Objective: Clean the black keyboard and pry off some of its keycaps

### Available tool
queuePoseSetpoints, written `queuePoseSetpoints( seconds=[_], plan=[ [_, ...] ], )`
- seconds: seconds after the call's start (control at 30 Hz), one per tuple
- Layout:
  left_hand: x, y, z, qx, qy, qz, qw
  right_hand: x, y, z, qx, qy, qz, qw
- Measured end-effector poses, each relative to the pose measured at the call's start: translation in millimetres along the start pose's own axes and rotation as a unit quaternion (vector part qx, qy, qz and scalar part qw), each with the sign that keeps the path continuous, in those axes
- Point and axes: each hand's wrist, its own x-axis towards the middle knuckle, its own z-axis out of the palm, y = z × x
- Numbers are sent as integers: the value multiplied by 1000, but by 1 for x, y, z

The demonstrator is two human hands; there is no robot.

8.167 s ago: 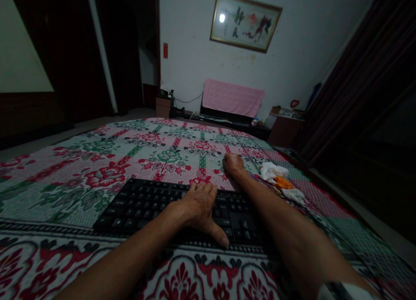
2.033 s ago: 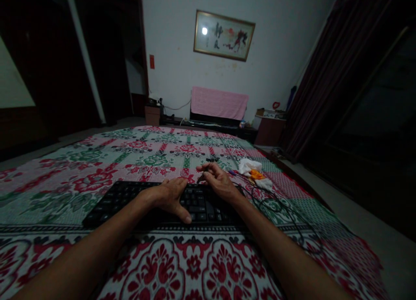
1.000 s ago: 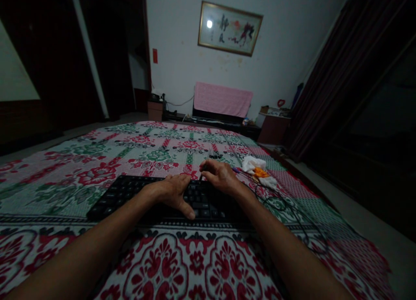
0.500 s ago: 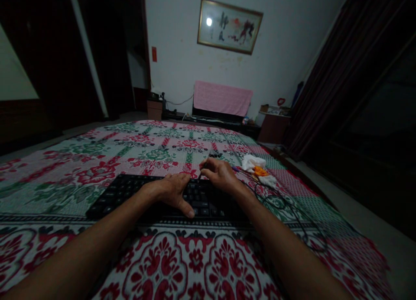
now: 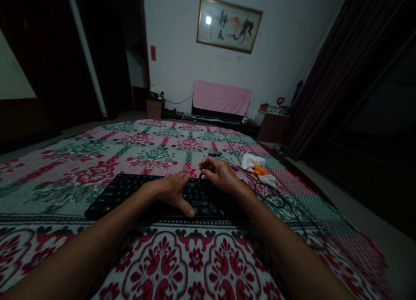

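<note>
A black keyboard point(image 5: 120, 191) lies on the patterned bedspread in front of me. My left hand point(image 5: 173, 191) rests flat across its middle, thumb spread towards the near edge. Over the keyboard's far edge, right of that hand, my right hand point(image 5: 219, 174) pinches a thin dark stick-like tool point(image 5: 200, 174). Its tip points down at the top row of keys; the exact kind is too dim to make out. Several small dark pieces point(image 5: 215, 155) lie on the bedspread just beyond my right hand. The keyboard's right end is partly hidden by my right forearm.
A black cable point(image 5: 292, 213) loops over the bedspread point(image 5: 191, 269) at the right. Beside it lie crumpled white cloth or tissue point(image 5: 251, 161) and an orange piece point(image 5: 260, 170). A pink cloth point(image 5: 222, 96) covers something by the far wall.
Both hands stay in nearly the same place on the keyboard. The tool in my right hand is slightly more upright, its tip a little to the right. The view has shifted slightly.
</note>
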Motion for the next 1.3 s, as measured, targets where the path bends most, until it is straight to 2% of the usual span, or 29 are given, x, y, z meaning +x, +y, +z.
queuePoseSetpoints(
  seconds=[0.17,0.43,0.73,1.03,1.17,1.3],
  plan=[
    [1,-1,1,-3,-4,-3,1000,1,-4,-1,-20,5,20,1000],
    [1,-2,1,0,-1,0,1000,0,-8,-5,-55,-18,-29,998],
    [2,-2,1,-4,-11,-3,1000,-1,-2,-1,-34,9,1,999],
    [0,0,0,-9,2,4,1000,0,-9,-1,-71,2,-28,997],
    [0,0,0,-9,4,11,1000,-1,-5,-2,-61,-20,-23,998],
    [-2,2,-2,-7,1,4,1000,1,3,-3,-7,-37,-18,999]
  ],
)
